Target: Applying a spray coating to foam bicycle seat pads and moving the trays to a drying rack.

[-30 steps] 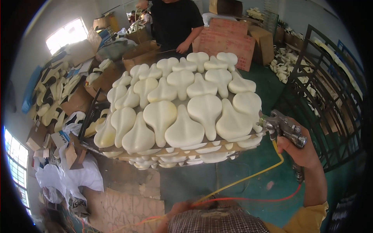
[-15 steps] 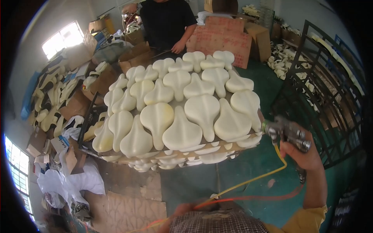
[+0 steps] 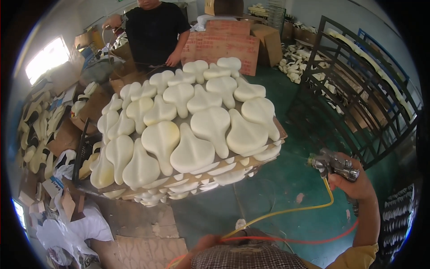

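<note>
In my right hand (image 3: 357,184) is a metal spray gun (image 3: 330,164), its nozzle turned left toward the stack. From the gun a yellow hose (image 3: 286,209) runs down to my left hand (image 3: 206,243), low by my waist. A red hose (image 3: 309,242) also passes there, and my left fingers look closed around both, though blurred. Off to the left of the nozzle, cream bicycle saddle pads (image 3: 210,130) lie in rows on the top board (image 3: 280,132). More saddle pads (image 3: 229,177) show at the edges of the layers beneath. A few on top look yellowish.
Beyond the stack stands a person in a black shirt (image 3: 154,36), one hand raised with a hose. A dark metal rack (image 3: 354,94) rises at right. Cardboard boxes (image 3: 268,42) and heaped saddles (image 3: 295,62) lie behind. Cartons and white plastic bags (image 3: 92,224) crowd the left.
The stack and room have shifted left in my view. The spray gun, still in my right hand, is now farther from the stack's right corner. More of the other person's raised hand shows.
</note>
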`<state>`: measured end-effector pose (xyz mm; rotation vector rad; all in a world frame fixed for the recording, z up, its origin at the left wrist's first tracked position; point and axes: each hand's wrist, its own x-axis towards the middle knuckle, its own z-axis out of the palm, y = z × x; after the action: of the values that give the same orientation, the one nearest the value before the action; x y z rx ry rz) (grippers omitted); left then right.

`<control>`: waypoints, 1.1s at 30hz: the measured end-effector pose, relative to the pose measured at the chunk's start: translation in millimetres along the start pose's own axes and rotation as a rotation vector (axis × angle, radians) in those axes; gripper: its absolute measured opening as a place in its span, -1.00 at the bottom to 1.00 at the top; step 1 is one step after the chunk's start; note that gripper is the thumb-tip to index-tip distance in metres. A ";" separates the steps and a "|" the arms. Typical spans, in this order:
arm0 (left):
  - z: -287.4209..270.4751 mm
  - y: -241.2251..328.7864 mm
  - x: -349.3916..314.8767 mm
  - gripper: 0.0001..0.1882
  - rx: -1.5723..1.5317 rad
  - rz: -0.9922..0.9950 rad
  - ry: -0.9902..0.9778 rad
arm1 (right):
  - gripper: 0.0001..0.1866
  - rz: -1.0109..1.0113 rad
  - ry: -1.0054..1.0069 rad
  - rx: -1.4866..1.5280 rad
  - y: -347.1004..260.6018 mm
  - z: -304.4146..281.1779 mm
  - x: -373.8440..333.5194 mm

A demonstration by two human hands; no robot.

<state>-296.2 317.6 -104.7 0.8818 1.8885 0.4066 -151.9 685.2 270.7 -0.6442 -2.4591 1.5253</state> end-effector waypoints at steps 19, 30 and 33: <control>-48.1 171.0 36.5 -0.61 -0.171 0.031 -0.093 | -0.45 -0.107 -0.002 0.015 39.8 -84.1 19.4; -55.8 245.3 80.1 -0.68 -0.330 0.201 0.021 | -0.49 0.018 0.017 0.118 66.3 -149.5 43.9; -63.8 262.2 90.2 -0.70 -0.244 0.135 -0.005 | -0.47 -0.079 0.082 0.161 70.0 -155.4 69.1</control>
<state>-270.9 567.6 28.6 0.8464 1.7361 0.7005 -137.6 868.4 274.8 -0.5625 -2.2465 1.6126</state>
